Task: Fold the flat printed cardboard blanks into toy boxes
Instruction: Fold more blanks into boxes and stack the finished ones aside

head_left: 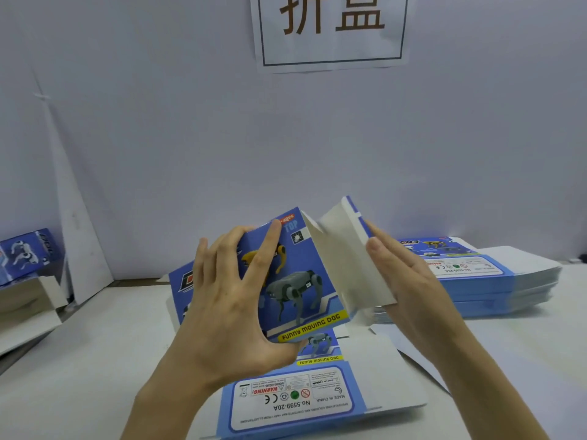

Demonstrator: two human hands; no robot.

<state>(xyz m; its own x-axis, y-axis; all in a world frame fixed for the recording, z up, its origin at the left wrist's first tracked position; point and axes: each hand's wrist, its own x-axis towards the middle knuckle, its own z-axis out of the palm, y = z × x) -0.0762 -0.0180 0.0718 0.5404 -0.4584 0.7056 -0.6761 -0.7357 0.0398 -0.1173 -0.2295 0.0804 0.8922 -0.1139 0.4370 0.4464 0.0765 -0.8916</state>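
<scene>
A blue printed toy box (295, 281) with robot dogs and "FUNNY MOVING DOG" on its face is held up above the table, partly folded. My left hand (228, 293) grips its printed face, fingers over the top edge and thumb under the lower edge. A white end flap (346, 258) stands open on the right. My right hand (409, 274) lies flat with straight fingers against the outer side of that flap. Under the box lies a flat blank (295, 398), printed side up.
A thick stack of flat blanks (482, 277) lies at the right on the white table (95, 360). Folded boxes (28, 252) and white cardboard sit at the far left. A white wall with a paper sign (330, 30) stands close behind.
</scene>
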